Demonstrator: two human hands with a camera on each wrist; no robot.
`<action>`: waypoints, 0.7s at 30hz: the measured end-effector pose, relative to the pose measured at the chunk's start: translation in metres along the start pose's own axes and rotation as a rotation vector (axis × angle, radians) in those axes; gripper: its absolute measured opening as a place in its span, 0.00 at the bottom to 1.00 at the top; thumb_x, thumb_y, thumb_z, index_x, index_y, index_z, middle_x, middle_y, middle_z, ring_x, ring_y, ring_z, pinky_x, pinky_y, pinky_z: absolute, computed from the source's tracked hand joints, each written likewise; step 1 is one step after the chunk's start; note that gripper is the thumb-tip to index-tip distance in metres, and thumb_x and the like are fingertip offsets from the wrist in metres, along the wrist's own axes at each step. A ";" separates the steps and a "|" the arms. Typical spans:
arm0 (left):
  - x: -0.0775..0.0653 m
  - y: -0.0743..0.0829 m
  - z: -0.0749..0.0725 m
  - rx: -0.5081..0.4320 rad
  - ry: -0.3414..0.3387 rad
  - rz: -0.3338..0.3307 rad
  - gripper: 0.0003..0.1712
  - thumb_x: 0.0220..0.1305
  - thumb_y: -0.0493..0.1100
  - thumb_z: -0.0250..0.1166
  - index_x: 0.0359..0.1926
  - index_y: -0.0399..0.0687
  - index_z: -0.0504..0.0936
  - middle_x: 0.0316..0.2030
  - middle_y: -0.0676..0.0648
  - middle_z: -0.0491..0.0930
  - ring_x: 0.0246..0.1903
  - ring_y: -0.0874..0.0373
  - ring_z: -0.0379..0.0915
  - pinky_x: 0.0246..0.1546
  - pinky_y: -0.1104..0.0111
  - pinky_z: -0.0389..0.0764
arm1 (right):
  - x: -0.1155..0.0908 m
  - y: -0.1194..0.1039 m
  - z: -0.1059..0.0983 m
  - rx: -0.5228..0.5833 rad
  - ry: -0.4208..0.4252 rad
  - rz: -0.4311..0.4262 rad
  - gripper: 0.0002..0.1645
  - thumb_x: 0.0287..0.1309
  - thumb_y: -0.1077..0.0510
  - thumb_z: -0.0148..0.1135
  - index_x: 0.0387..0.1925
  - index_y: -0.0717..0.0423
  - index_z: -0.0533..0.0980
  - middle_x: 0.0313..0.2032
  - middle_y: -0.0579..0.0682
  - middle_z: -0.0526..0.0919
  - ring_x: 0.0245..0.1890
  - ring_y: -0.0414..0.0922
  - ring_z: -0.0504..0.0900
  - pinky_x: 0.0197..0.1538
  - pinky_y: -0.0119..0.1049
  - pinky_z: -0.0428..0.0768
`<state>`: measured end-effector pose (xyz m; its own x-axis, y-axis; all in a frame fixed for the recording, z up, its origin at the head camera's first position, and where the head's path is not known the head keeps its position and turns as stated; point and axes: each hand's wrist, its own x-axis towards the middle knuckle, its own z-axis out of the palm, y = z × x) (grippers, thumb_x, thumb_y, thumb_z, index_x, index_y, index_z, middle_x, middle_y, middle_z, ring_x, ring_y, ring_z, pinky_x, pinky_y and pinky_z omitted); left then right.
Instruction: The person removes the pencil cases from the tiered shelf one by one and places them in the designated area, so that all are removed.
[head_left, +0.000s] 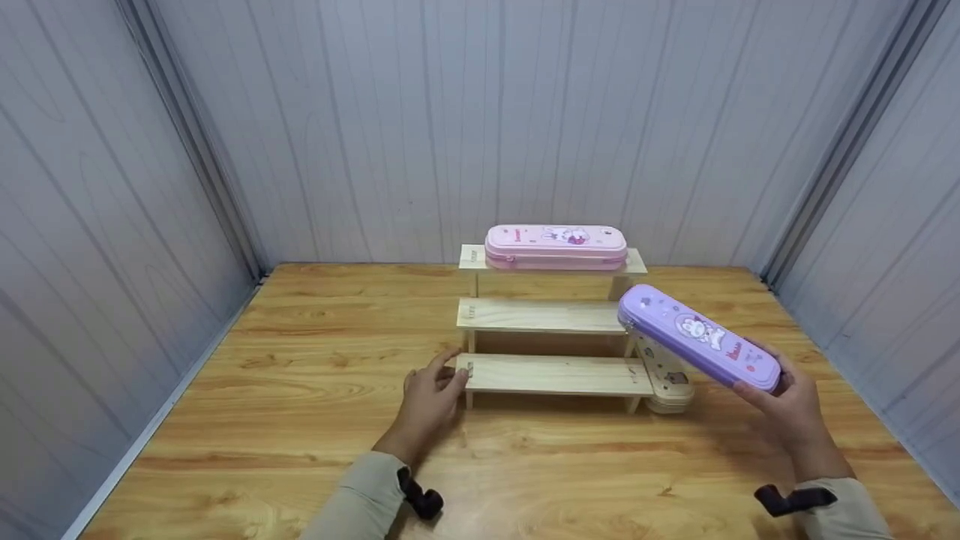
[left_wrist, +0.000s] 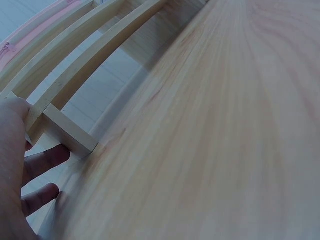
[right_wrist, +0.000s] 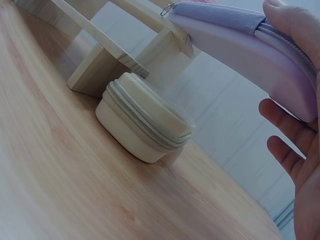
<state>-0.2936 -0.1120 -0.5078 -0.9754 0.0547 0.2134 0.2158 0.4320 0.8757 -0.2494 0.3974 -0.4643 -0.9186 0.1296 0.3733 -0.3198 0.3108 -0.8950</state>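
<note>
A three-step wooden display rack (head_left: 555, 373) stands on the table. My left hand (head_left: 429, 394) touches the left end of its lowest board, fingers spread; in the left wrist view, fingers (left_wrist: 47, 162) lie by the rack's leg. On the top board lies a pink pencil case (head_left: 555, 247) with a rabbit print. My right hand (head_left: 795, 401) grips the right end of a purple pencil case (head_left: 697, 337), held tilted in the air right of the rack. Below it, partly hidden, a cream pencil case (right_wrist: 142, 120) with a zip rests on the table against the rack's right side.
The wood-grain table (head_left: 337, 330) meets pale panel walls (head_left: 420, 127) at the back and both sides. Dark wrist straps (head_left: 795, 501) sit over the light sleeves (head_left: 360, 495). The middle board (head_left: 540, 315) lies between the top and lowest boards.
</note>
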 end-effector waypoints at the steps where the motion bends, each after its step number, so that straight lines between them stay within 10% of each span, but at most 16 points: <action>1: 0.000 0.000 0.000 -0.001 -0.001 0.001 0.30 0.74 0.55 0.60 0.70 0.47 0.71 0.49 0.45 0.86 0.51 0.51 0.84 0.72 0.40 0.30 | 0.000 0.001 -0.001 0.010 0.009 -0.002 0.42 0.57 0.71 0.68 0.72 0.65 0.63 0.56 0.34 0.75 0.54 0.31 0.75 0.51 0.17 0.75; 11: -0.001 0.002 -0.001 0.012 -0.002 0.008 0.29 0.75 0.54 0.59 0.70 0.47 0.71 0.49 0.43 0.86 0.52 0.49 0.83 0.71 0.38 0.30 | -0.001 0.016 -0.014 0.136 0.106 0.094 0.41 0.58 0.71 0.69 0.71 0.57 0.66 0.54 0.36 0.75 0.52 0.32 0.73 0.49 0.16 0.75; 21: 0.000 0.002 0.001 0.013 0.010 0.008 0.30 0.74 0.54 0.60 0.70 0.46 0.72 0.50 0.42 0.86 0.52 0.48 0.83 0.71 0.38 0.31 | 0.001 0.023 -0.021 -0.139 0.165 0.241 0.47 0.63 0.53 0.70 0.78 0.53 0.57 0.64 0.45 0.70 0.59 0.32 0.69 0.51 0.14 0.70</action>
<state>-0.2931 -0.1104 -0.5062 -0.9731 0.0494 0.2248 0.2231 0.4428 0.8684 -0.2524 0.4248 -0.4796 -0.9104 0.3627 0.1990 -0.0521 0.3767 -0.9249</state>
